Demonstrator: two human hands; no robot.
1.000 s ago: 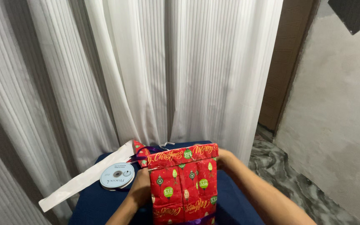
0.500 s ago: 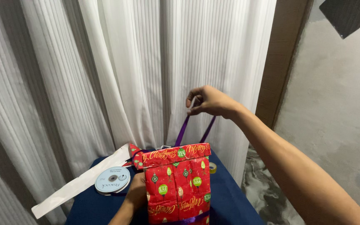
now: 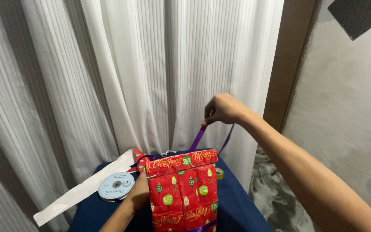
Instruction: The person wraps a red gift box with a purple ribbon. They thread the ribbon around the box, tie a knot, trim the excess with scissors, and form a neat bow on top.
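Right grip [image 3: 222, 109] lifts purple ribbon [image 3: 198, 138] above red box [image 3: 181, 189]

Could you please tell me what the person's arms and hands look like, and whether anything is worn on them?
Both forearms are bare as far as the picture shows: no sleeve or glove is visible. The right hand shows no ring, watch or bracelet, and its forearm is bare right to the picture's edge. The left hand is seen only from the back, also bare. No markings show on either arm.
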